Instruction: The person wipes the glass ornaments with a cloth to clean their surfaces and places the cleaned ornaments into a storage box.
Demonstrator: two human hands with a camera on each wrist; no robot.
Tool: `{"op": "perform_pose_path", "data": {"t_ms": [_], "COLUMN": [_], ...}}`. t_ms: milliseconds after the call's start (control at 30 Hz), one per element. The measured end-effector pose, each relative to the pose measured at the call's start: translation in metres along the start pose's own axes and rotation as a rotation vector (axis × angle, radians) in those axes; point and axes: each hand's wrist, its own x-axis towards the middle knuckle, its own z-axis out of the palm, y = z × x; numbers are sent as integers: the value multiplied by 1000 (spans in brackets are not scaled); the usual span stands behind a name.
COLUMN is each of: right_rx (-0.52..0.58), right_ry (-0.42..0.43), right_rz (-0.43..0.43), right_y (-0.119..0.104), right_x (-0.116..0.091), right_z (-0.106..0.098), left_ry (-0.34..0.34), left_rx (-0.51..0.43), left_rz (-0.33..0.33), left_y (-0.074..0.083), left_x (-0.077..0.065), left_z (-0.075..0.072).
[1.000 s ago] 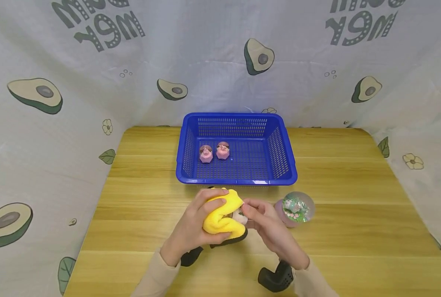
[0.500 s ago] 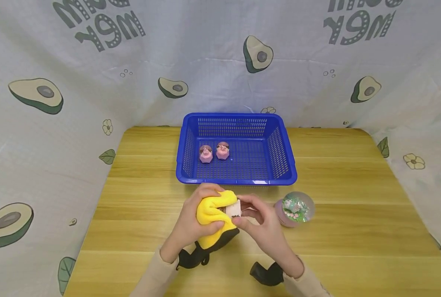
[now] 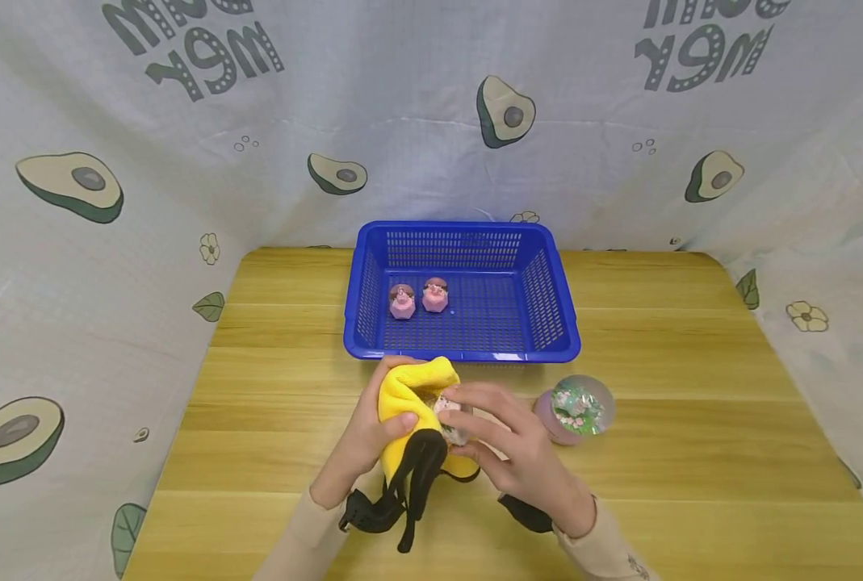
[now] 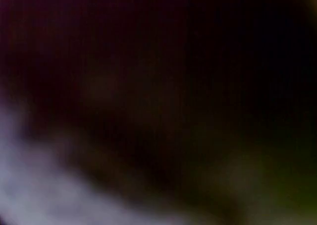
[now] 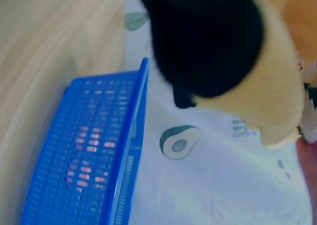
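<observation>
My left hand (image 3: pixel 369 428) grips a fuzzy yellow bag (image 3: pixel 400 395) with black straps (image 3: pixel 424 468), above the table in front of the basket. The bag's mouth gapes toward the right. At that opening, my right hand (image 3: pixel 521 448) holds a small white ornament (image 3: pixel 450 418) with dark and green markings between fingers and thumb. Part of the ornament is hidden by the fingers and the bag. The right wrist view shows the yellow bag (image 5: pixel 267 86) with its black part close to the lens. The left wrist view is dark and blurred.
A blue plastic basket (image 3: pixel 460 355) stands behind the hands, holding two small pink snow globes (image 3: pixel 402 302). A larger snow globe (image 3: pixel 580 407) with a lilac base stands right of my right hand. A curtain with avocado prints hangs around the wooden table (image 3: pixel 678 387).
The bag has turned and shifted slightly left, and its straps now hang in front. The right hand has changed its hold on the white ornament at the bag's mouth.
</observation>
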Motion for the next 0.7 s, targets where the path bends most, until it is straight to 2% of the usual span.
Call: {"op": "perform_pose_path", "data": {"t_ms": [133,300,467,600,700], "right_rx": [-34,-2,99,191,301], "right_ry": [1,51,93,139,170], "right_rz": [-94,-87,-17,74,178], "right_y": [1,7,11,11,10], "right_x": [5,2,-7,-13,-19], "right_z": [-1,0,0,2,3], "left_ry": [5,-54,-110,-93,-87], "left_rx": [-65,7,107,234,343], "left_rz": [-58,-32,20,96,182], "left_y": [-1,2,9,14,17], "left_x": [-1,-2,-1,0,2], "left_z": [-1,-1,0,3,5]}}
